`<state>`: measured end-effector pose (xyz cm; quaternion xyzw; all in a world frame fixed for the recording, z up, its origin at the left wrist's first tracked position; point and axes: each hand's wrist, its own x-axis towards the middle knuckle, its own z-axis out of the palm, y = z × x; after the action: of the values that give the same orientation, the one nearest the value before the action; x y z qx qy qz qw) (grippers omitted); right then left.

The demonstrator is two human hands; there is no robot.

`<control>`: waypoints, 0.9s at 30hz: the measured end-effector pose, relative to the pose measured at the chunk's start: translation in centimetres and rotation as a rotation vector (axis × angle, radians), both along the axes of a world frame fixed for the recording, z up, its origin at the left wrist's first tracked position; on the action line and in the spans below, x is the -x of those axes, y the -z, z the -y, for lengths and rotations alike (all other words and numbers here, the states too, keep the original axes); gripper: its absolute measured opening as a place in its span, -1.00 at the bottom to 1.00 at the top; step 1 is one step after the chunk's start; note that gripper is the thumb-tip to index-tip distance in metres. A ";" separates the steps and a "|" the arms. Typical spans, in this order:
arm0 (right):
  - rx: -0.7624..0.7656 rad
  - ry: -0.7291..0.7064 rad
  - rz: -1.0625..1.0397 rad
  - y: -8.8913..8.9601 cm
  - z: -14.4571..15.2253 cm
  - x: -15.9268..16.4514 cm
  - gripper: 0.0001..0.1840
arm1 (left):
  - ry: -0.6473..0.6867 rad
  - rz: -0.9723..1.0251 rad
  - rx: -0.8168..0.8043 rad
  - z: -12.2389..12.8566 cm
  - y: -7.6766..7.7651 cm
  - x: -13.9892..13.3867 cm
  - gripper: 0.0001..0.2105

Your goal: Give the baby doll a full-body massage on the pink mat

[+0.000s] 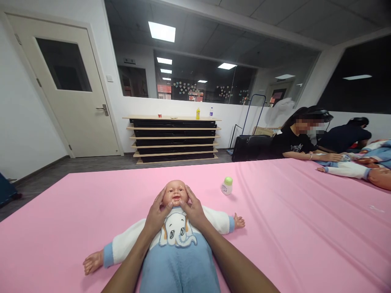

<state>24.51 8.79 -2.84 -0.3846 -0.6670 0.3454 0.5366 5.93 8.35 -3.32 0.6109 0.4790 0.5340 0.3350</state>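
Note:
A baby doll [179, 266] lies on its back on the pink sheet [104, 203], its head away from me and its arms spread wide. It wears a white and blue outfit with an elephant on the chest. My left hand [157, 215] cups the left side of the doll's head [176, 192], and my right hand [194, 211] cups the other side. Both thumbs rest near the chin, with the fingers along the cheeks. Beyond my right hand stands a small white jar with a green lid [227, 186], touched by neither hand.
To the right, a person in a black shirt [293, 140] leans over another doll [351, 169]; a second person [345, 136] sits farther back. Behind the table are a low stack of shelves [175, 138] with bottles on top, a blue-handled trolley [253, 116] and a door [65, 93].

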 end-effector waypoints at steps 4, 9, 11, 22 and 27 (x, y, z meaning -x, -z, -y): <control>0.001 0.009 0.010 0.2 -0.1 0.0 -0.26 | -0.023 -0.061 0.020 -0.1 0.3 0.2 -0.27; -0.002 -0.003 0.032 0.3 -0.1 -0.1 -0.18 | -0.018 -0.077 -0.003 -0.2 0.5 0.3 -0.24; 0.008 0.004 0.019 0.2 -0.1 -0.1 -0.29 | -0.016 -0.045 -0.001 -0.2 0.4 0.2 -0.34; 0.022 -0.008 -0.011 0.1 -0.1 0.0 -0.32 | -0.009 0.038 0.020 0.1 -0.1 0.0 -0.36; 0.021 -0.001 0.025 0.1 -0.2 0.0 -0.13 | 0.017 -0.021 0.023 0.0 0.1 0.0 -0.20</control>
<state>24.53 8.95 -2.91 -0.3940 -0.6704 0.3477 0.5238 5.92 8.37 -3.41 0.6164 0.4836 0.5191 0.3416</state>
